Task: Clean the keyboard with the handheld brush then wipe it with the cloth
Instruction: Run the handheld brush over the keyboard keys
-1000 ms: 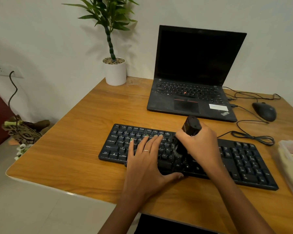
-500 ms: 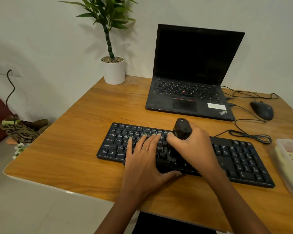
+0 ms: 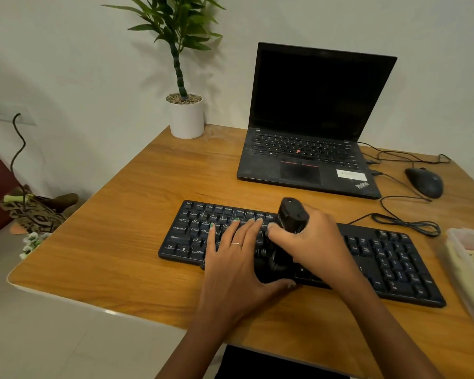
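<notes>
— Head camera first: where is the keyboard?

— The black keyboard [image 3: 389, 258] lies across the near part of the wooden desk [image 3: 115, 255], long side roughly along the front edge, in front of the open laptop [image 3: 309, 149].

— And the left hand?

— The left hand [image 3: 236, 258] lies flat on the keyboard's left-middle keys. Its fingers [image 3: 240, 228] are straight and slightly spread, tips near the upper rows, while the thumb reaches right along the keyboard's near edge. A ring sits on one finger.

— The brush?

— The right hand [image 3: 315, 244] grips the black handheld brush [image 3: 292, 217]. Its fingers are curled round the body, the rounded top sticking up above the knuckles. The lower end points down onto the keys in the middle of the keyboard, just right of the left hand's fingers; it is dark and blurred, so the bristles cannot be made out.

— Anything else around?

— A potted plant [image 3: 186, 116] at the far corner, a mouse [image 3: 424, 181] with coiled cable to the right, and a plastic container [image 3: 468, 272] at the right edge. No other view is given.
</notes>
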The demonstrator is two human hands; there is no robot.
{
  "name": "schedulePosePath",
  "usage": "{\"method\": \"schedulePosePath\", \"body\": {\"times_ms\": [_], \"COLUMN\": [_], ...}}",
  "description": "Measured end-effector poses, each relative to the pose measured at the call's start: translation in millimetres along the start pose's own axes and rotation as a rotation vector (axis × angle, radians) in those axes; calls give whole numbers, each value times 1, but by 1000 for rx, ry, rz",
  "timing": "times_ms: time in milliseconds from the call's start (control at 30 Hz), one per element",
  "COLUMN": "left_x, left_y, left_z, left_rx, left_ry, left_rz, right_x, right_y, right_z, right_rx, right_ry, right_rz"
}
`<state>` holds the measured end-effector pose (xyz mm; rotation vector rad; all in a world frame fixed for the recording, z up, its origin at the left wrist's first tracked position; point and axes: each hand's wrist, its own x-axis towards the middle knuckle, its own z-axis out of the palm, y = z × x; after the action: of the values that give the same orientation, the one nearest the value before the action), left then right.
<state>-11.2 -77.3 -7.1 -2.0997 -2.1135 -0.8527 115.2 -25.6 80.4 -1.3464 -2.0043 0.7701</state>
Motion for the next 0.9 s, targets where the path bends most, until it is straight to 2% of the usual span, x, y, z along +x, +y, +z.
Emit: {"method": "schedulePosePath", "body": {"times_ms": [133, 267, 400, 533, 567, 667, 700, 800, 833, 900], "left_x": [-1, 0, -4, -12, -15, -18, -19, -18, -17, -17], "left_y": [2, 1, -2, -22, -28, -34, -34, -33, -33, -33], "left_z": [0, -2, -7, -20, -24, -30, -30, -26, -26, -26], "left_rx": [43, 40, 51, 82, 74, 50, 48, 42, 39, 39], "left_ry": [-7, -15, -21, 1, 0, -6, -8, -6, -12, -25], "left_rz": [-2, -10, -12, -50, -58, -64, -57, -46, -47, -50], "right_x": [10, 7, 14, 2, 3, 10, 9, 3, 6, 16], "right_y": [10, 5, 14, 11, 12, 18, 17, 11, 12, 17], "right_z": [-6, -5, -14, -13, -14, -17, -16, -11, -11, -13], "right_rx": [-10, -27, -52, -25, -29, -42, -23, 33, 4, -45], "right_ry": [206, 27, 171, -9, -2, 178, 167, -59, -57, 106], "right_rz": [24, -20, 18, -51, -51, -22, -20, -11, -20, -18]}}
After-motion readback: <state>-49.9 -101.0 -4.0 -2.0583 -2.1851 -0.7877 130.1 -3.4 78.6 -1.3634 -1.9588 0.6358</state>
